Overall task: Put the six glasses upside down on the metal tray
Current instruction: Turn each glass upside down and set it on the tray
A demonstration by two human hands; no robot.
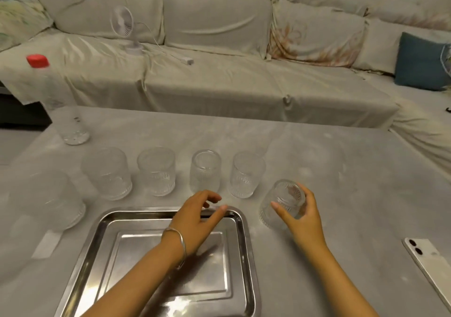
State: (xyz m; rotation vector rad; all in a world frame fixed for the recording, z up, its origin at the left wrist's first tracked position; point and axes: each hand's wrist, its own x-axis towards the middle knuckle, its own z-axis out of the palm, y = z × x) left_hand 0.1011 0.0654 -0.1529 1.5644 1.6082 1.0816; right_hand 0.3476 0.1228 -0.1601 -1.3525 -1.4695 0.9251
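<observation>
1. Turning the tilted glass (283, 203) the rest of the way over looked like the step in hand; it was leaning with its base toward the camera and its mouth low against the table (317, 160), so the rim should clear the surface before it is carried across.
2. The right hand (301, 215) was wrapped around that glass from its right side, thumb on the near face and fingers curled behind, holding it firmly.
3. That glass sat just beside the right edge of the metal tray (102, 229), still off it, so a short move to the left would be enough; setting the rim down flat would keep it from rocking.
4. The left hand (195, 216) hovered above the tray's far right corner, fingers loosely spread and holding nothing.
5. Five other glasses (156, 170) stood upright in a curved row beyond and to the left of the tray, none on it yet.
</observation>
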